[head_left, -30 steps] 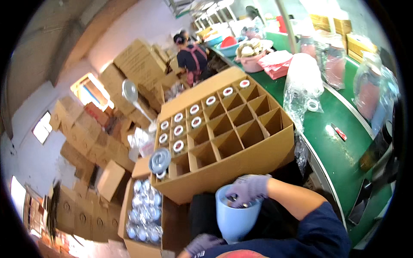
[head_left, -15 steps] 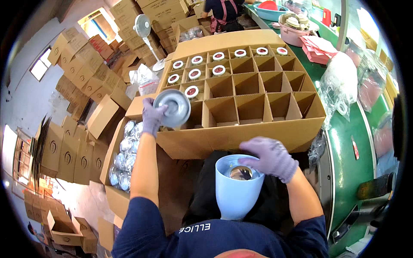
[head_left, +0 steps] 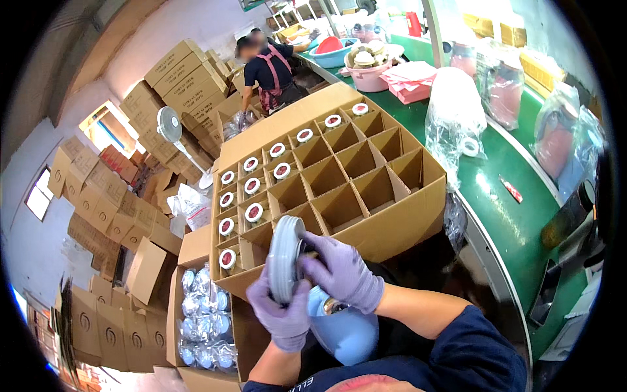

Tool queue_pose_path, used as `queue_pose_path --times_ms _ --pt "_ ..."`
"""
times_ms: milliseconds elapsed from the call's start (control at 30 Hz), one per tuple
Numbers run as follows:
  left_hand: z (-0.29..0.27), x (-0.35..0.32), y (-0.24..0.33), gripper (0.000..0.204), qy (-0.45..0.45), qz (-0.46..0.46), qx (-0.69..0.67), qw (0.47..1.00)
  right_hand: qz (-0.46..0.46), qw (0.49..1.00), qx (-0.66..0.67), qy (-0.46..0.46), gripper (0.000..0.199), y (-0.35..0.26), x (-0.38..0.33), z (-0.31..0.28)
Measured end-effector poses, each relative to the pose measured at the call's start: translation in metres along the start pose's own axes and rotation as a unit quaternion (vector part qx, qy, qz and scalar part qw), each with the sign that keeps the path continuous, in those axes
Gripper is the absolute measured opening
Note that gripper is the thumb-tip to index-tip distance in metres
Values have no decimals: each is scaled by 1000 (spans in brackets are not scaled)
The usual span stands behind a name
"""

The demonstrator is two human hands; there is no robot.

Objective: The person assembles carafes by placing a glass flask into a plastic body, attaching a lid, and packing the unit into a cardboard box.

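Note:
My left hand (head_left: pixel 279 313) grips a grey round lid (head_left: pixel 285 261) by its lower rim, holding it on edge above my lap. My right hand (head_left: pixel 343 271) has its fingers curled in against the lid's right-hand face; the fingertips are partly hidden there. Beneath both hands, a light-blue tapered vessel (head_left: pixel 349 336) rests tilted on my lap. A shiny metallic round piece shows in its mouth, which my hands partly cover. Just beyond stands a large divided carton (head_left: pixel 398 209), with white-topped jars (head_left: pixel 253 212) in several of its cells.
Left of my lap, an open carton holds plastic-wrapped blue pieces (head_left: pixel 208 320). A green workbench (head_left: pixel 483 189) runs along the right, bearing a pink basin (head_left: pixel 367 77), pink sheets (head_left: pixel 410 81) and bagged items. Stacked boxes, a standing fan (head_left: pixel 170 124) and a co-worker (head_left: pixel 268 72) are farther off.
My left hand has brought the grey lid down and toward my right hand, turning it on edge. My right hand has left the vessel's mouth for the lid. The view has swung right.

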State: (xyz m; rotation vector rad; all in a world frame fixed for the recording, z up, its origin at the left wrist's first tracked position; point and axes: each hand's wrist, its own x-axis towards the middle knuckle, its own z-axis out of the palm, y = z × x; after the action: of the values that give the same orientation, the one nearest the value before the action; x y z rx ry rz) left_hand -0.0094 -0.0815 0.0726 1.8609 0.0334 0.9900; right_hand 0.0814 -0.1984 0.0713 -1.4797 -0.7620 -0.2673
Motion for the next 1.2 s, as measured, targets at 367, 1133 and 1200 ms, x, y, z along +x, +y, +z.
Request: queue_pose_path --times_ms 367,1133,1200 --pt "-29 9 -74 42 -388 -48 -124 912 56 989 95 -101 41 65 -63 -74" --pt "-25 -24 -158 42 -266 -228 -75 934 -160 964 -43 -208 50 5 -69 -60" --pt "-14 -11 -104 51 -78 -359 -174 914 -48 990 -52 -126 55 28 -58 -71"
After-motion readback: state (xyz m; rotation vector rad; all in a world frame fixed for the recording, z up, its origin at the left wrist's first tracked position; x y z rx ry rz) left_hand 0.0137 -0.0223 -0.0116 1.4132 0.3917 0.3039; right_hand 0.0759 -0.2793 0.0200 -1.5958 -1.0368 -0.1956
